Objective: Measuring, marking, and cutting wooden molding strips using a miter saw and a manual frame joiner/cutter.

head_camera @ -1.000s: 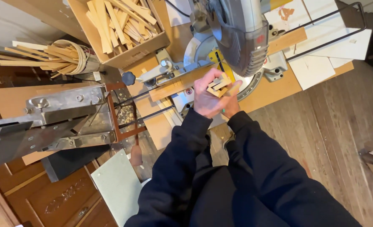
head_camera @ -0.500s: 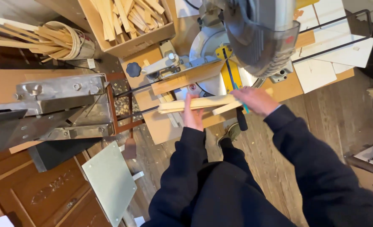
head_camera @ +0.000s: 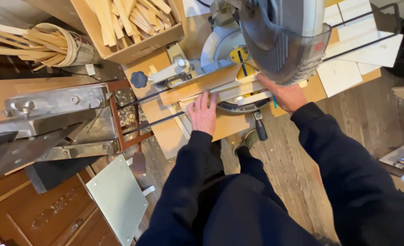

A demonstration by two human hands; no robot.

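A mitre saw (head_camera: 274,36) with a grey blade guard stands on a wooden bench ahead of me. Light wooden strips (head_camera: 238,93) lie across its table against the fence. My left hand (head_camera: 203,114) presses flat on the strips' left part, fingers spread. My right hand (head_camera: 286,94) rests on the strips' right end, partly under the blade guard; its fingertips are hidden. Both arms wear dark sleeves.
A cardboard box of wooden offcuts (head_camera: 129,23) sits at the back left, beside a bundle of sticks (head_camera: 42,45). A grey metal machine (head_camera: 51,123) stands at the left, a pale green panel (head_camera: 117,196) leans below it. White boards (head_camera: 365,50) lie at the right. Wood floor underfoot.
Both hands, first together holding small pieces near the saw, brought the long strips down onto the saw table and spread apart, left hand now flat on them.
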